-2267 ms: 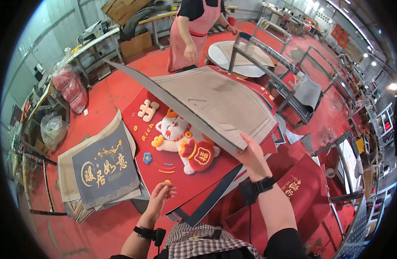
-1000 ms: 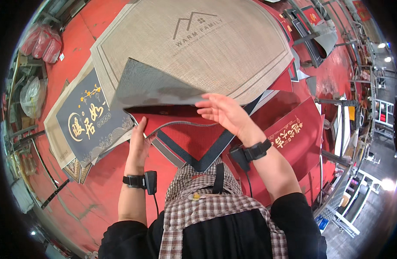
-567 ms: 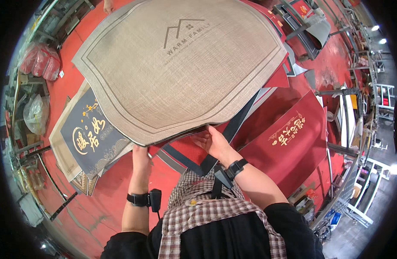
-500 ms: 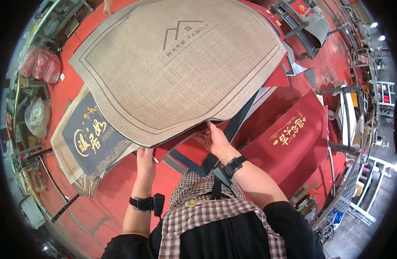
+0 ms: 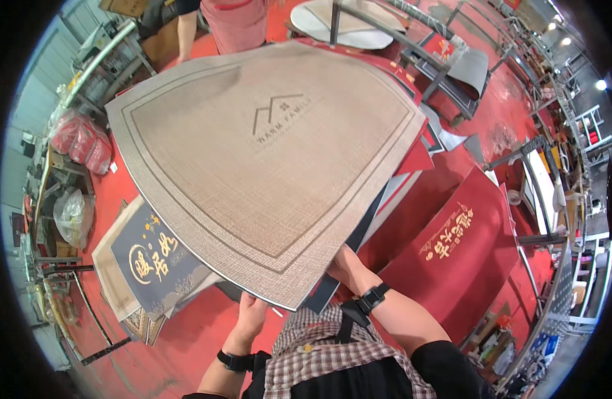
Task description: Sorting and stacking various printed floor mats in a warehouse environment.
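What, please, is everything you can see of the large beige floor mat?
The beige floor mat looks woven, with a thin dark edge, double border lines and a house motif above lettering. It spreads face up over a red mat, one corner nearest the camera, shallow ripples toward its far side. The left hand and right hand meet its near edges, fingers hidden beneath.

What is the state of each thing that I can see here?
Beige mat: unfolded, printed side up.
Left hand: at the beige mat's near edge, fingers partly hidden.
Right hand: partly hidden by the beige mat.
Dark grey mat: printed side up, partly hidden.
Dark red mat: printed side up.
Light grey sheet: curled.
Red bundle: wrapped in plastic.
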A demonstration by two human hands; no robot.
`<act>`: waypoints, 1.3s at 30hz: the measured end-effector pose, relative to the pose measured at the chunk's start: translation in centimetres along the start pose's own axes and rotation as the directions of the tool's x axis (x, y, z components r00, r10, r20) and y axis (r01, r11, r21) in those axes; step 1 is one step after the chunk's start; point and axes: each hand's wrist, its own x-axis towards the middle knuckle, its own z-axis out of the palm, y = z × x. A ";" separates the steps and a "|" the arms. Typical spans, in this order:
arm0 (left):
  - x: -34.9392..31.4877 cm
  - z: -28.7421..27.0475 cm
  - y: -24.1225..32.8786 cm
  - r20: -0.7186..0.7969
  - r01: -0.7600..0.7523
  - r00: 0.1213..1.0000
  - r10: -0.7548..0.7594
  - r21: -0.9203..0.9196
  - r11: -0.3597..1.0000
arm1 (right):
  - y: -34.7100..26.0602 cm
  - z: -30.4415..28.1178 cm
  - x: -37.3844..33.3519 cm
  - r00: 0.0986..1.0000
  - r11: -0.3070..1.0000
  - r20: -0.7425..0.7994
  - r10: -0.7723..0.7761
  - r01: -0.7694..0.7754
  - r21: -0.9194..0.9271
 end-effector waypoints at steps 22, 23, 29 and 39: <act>-0.4 4.8 6.7 0.273 -0.100 0.961 0.055 0.157 0.983 | -2.5 -0.8 -1.5 0.996 0.994 -0.024 -0.083 0.081 -0.074; -0.3 4.8 6.8 0.246 -0.123 0.965 0.092 0.111 0.986 | -2.6 -0.4 -1.4 0.996 0.991 -0.048 -0.080 0.074 -0.114; -1.3 1.8 6.9 0.229 0.111 0.967 -0.115 0.028 0.993 | -2.5 1.6 -3.2 0.989 0.980 -0.119 -0.090 0.066 -0.189; 5.0 -3.6 0.9 0.130 0.121 0.989 -0.074 -0.401 0.908 | -11.4 1.1 -14.3 0.988 0.959 0.036 -0.149 0.153 -0.239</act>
